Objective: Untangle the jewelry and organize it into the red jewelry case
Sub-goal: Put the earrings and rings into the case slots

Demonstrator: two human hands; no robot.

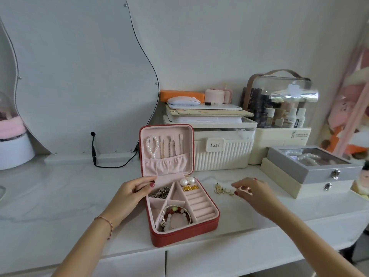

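The left hand (134,190) rests at the left edge of the red jewelry case (180,196), thumb and fingers pinching the pink flap (165,179) at the hinge between lid and base. A thin red string bracelet (105,222) circles that wrist. The right hand (250,189) reaches over the white desk (60,196) to the right of the case, its fingers bent downward and pinching at a small tangle of gold-coloured jewelry (223,189); whether the fingertips have closed fully on a piece cannot be told, as they blur there.

Between the two hands the case stands open, its lid upright. In the lid, just beyond the left hand, a pearl strand (152,146) and several thin chains (171,146) hang above a gathered pink pocket (166,164). In the base, a dark silver-toned piece (160,192) lies in the compartment right beside the left thumb. Two large pearls (187,181) and some gold pieces (189,187) sit at the far end of the ring rolls (201,204). Beaded bracelets (176,217) in red, white and green fill the near compartment.

Beyond the right hand stands a cream ribbed storage box (223,150) stacked with flat items, and a clear cosmetics bag (279,104) full of bottles. To the right of that hand a grey glass-lidded box (313,166) holding pearls rests on a cream box (295,184). Beyond the left hand a curved mirror (79,76) leans at the wall, a black cable (111,162) trailing from its base.
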